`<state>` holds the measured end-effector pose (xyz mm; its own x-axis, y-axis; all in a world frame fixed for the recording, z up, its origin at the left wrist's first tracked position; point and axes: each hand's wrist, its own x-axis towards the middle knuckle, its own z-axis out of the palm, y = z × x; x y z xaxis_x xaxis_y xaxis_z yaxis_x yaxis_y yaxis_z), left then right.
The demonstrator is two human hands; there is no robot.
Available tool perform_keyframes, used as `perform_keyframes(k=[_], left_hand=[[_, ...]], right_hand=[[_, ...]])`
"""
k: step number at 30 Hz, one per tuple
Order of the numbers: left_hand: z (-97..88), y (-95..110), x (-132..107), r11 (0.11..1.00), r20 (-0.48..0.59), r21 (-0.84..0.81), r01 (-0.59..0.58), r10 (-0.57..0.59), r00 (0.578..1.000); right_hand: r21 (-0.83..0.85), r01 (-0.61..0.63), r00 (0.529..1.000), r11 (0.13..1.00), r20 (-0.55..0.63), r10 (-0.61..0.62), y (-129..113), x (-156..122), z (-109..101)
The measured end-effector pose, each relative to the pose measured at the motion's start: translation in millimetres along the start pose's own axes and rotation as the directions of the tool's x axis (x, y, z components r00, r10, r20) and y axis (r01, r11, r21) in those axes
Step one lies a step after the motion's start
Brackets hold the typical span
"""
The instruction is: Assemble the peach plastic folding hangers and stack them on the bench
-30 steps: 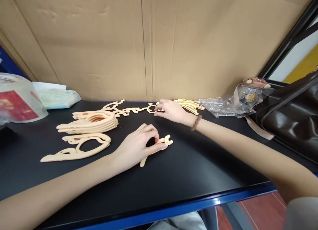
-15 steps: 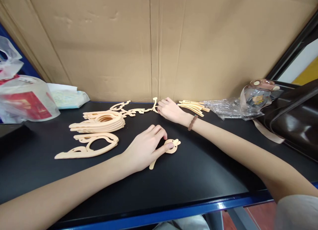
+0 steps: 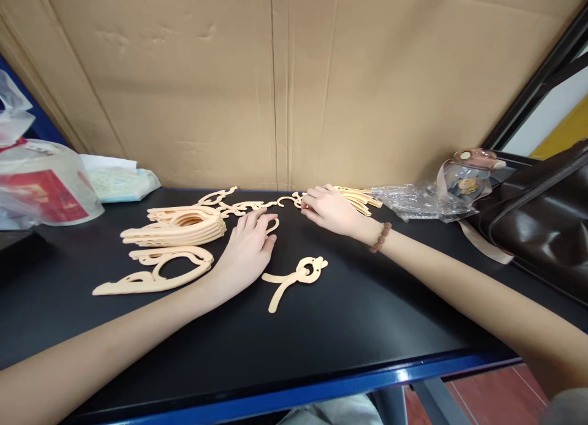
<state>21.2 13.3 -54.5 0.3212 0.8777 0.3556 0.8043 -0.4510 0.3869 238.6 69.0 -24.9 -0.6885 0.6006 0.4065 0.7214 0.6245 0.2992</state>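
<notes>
My left hand (image 3: 248, 244) is partly curled beside the hangers, with a cream hook piece (image 3: 274, 225) curving out from between finger and thumb. My right hand (image 3: 331, 210), a beaded bracelet at its wrist, pinches at the end of another cream hook piece (image 3: 288, 199) near the back of the table. In front of both hands lies a flat cream ring-shaped piece (image 3: 309, 270) with an animal-like head and two curved legs, touched by neither hand. Stacked cream folding hangers (image 3: 177, 226) are left of my left hand, and a separate folded hanger (image 3: 156, 278) lies nearer.
Loose cream hook pieces (image 3: 243, 206) lie along the back edge. Thin cream arm pieces (image 3: 361, 198) sit beside clear plastic wrapping (image 3: 413, 199). A bottle (image 3: 466, 180) and dark bag (image 3: 546, 210) stand right; plastic bags (image 3: 50, 180) and a tissue packet (image 3: 120, 181) left. Cardboard (image 3: 184, 76) rises behind.
My left hand has left the ring-shaped piece and moved up and left, with a hook piece now showing at its fingers. My right hand has shifted slightly right; the hook by it now lies lower.
</notes>
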Motion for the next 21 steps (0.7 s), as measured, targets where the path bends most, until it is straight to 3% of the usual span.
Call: perform_keyframes(k=[2,5,10,15,21], left_hand=[[-2.8,-4.0,1.6,0.998,0.078,0.063,-0.023,0.018,0.997],[-5.8,-3.9,1.8,0.993,0.124,0.060,-0.097,0.089,0.988],[-3.6,8.1,-4.3,0.963,0.131,-0.113,-0.246,0.260,0.957],[-6.0,20.0,-12.2,0.914,0.172,-0.239,-0.329,0.373,0.912],[-12.8,21.6,-14.9,0.926,0.182,-0.174,-0.336,0.365,0.913]], right_hand=[[-0.022,-0.054,0.998,0.998,0.021,0.055,7.1,-6.5,-1.1],[-0.083,-0.235,0.969,0.968,0.060,0.240,30.9,-25.0,-1.2],[-0.152,-0.410,0.898,0.899,0.108,0.427,76.4,-59.5,1.4],[-0.179,-0.455,0.858,0.872,0.172,0.483,88.9,-68.4,6.8],[-0.183,-0.466,0.848,0.866,0.185,0.496,88.2,-68.5,11.5]])
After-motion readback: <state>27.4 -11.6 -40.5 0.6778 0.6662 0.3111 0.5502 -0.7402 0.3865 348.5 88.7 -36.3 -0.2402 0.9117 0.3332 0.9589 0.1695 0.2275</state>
